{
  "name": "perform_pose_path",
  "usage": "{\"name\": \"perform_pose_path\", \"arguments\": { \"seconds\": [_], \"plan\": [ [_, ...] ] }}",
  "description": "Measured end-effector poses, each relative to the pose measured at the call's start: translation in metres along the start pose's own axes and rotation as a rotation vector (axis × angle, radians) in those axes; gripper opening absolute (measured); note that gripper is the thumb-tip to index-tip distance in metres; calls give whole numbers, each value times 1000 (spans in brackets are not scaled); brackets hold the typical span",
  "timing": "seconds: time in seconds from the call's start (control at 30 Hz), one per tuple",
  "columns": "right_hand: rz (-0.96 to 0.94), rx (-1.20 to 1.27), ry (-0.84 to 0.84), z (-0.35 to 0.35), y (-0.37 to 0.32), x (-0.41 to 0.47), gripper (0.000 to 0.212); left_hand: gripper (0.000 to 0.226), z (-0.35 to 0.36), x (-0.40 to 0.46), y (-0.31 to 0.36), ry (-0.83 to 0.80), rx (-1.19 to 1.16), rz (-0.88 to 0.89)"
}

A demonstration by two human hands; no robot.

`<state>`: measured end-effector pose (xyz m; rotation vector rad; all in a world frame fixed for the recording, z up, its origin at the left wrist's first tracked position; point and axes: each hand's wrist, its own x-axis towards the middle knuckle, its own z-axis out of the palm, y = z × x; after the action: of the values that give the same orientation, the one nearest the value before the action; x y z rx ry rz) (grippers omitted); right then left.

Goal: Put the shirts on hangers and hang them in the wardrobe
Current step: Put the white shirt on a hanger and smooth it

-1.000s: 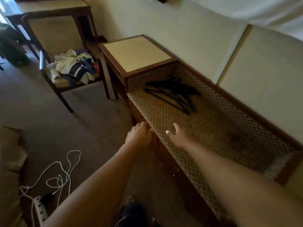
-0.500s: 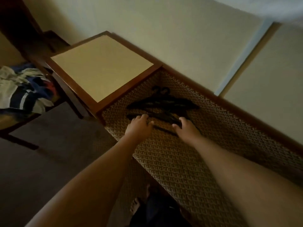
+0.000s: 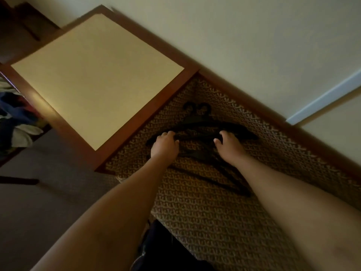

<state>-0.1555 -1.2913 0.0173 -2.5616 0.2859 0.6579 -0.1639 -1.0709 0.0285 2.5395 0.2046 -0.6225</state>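
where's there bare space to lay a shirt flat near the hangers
The side table top, bordered by its wood frame, is bare. The woven bench is free between the forearms, nearer than the hangers. It is crowded where the left hand and right hand meet the hanger pile.

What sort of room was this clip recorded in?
Probably a bedroom or hotel-style room: a patterned upholstered bench along the wall, a wood-framed side table, carpeted floor, black hangers and a heap of clothes.
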Motion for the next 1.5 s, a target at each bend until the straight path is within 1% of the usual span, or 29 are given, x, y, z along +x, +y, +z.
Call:
{"name": "perform_pose_path", "arguments": {
  "seconds": [0.17, 0.27, 0.4, 0.5, 0.63, 0.8, 1.1, 1.27, 1.37, 1.5],
  "plan": [
    [-63, -121, 28, -3, 2, 56, 50, 38, 0, 53, -11, 41, 71, -14],
    [-112, -196, 32, -2, 3, 80, 50, 33, 8, 76, -20, 34, 102, -25],
    [-164, -276, 60, 2, 4, 101, 46, 34, 22, 96, -26, -6, 192, -26],
    [-190, -330, 56, 7, 7, 112, 40, 37, 30, 101, -29, 20, 247, -12],
    [-185, -377, 75, 11, 12, 118, 30, 34, 37, 105, -33, 75, 298, 13],
    [-146, -417, 84, 10, 9, 122, 28, 37, 38, 105, -30, 95, 347, 40],
    [-135, -346, 102, -2, 10, 103, 20, 26, 19, 94, -18, 50, 360, 80],
    [-154, -317, 121, -22, 12, 74, 15, 25, 1, 67, -4, 98, 358, 154],
    [-165, -282, 176, -33, 13, 53, 17, 24, -15, 52, 3, 133, 385, 205],
    [-138, -239, 298, -41, 7, 18, 26, 23, -43, 35, 8, 168, 397, 288]
  ]
}}
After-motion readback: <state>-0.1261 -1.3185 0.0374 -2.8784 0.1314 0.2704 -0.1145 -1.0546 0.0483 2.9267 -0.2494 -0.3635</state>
